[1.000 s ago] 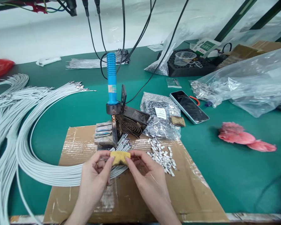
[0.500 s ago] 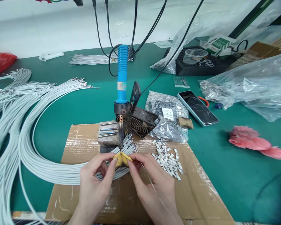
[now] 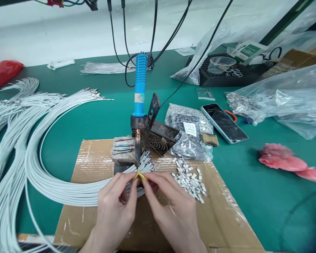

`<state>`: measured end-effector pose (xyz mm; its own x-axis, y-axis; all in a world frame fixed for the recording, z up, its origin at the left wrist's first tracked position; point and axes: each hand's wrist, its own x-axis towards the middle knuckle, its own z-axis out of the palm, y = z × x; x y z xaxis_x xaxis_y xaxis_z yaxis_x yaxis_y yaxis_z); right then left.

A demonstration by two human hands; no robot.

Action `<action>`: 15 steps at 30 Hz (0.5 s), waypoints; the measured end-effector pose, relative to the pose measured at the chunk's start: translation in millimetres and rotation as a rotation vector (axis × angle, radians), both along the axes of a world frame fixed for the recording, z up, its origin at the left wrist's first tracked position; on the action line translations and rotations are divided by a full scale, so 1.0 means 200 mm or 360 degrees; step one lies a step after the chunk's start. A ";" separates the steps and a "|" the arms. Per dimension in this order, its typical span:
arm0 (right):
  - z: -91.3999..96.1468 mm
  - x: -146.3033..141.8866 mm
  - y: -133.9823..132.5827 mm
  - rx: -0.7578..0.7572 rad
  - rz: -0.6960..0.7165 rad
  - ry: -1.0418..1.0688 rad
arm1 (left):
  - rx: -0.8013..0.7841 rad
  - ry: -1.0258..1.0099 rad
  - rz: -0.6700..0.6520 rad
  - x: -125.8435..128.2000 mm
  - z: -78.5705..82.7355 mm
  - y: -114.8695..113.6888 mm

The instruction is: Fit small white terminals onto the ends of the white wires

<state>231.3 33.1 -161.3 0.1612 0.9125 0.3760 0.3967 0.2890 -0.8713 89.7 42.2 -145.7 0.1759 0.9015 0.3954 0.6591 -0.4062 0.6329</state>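
— Both hands are in tight under the iron now. Left hand (image 3: pixel 116 205) and right hand (image 3: pixel 171 207) pinch a small yellow sponge (image 3: pixel 139 175) between thumbs and fingertips, folded up into a peak, and it sits right at the tip of the upright soldering iron (image 3: pixel 137 151).

— Fingers narrow, then?

— Very narrow, closed on the sponge from both sides. That's my worry: fingertips are just beside the hot tip, so I'd say a slip upward could mean a burn. And the blue handle (image 3: pixel 140 89) stands tall in its stand; a nudge might tip it.

— What about the wires?

— The ends of the white wire bundle (image 3: pixel 68 189) lie touching the stand's base, passing under the hands. Snagging them could drag the lot. Small metal terminals (image 3: pixel 189 177) are scattered just right of the right hand, easy to sweep away.

— Any room to pull back?

— Toward the person, yes: bare cardboard sheet (image 3: pixel 221 225) there. Right side, green bench mat (image 3: pixel 265 196) is open; a smartphone (image 3: pixel 223 123) lies well apart.
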 end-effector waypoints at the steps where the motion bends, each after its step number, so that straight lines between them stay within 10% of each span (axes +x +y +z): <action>1: -0.01 0.03 -0.01 -0.0118 -0.0005 0.0109 | -0.0091 -0.0006 -0.0048 0.00 -0.02 -0.02; 7: -0.11 0.50 -0.12 -0.0633 -0.0398 0.0583 | -0.0269 -0.0155 -0.0265 -0.01 -0.14 -0.17; 15: -0.09 1.07 0.19 -0.0629 -0.0904 0.0781 | -0.0214 0.0080 0.0516 -0.31 -0.14 -0.15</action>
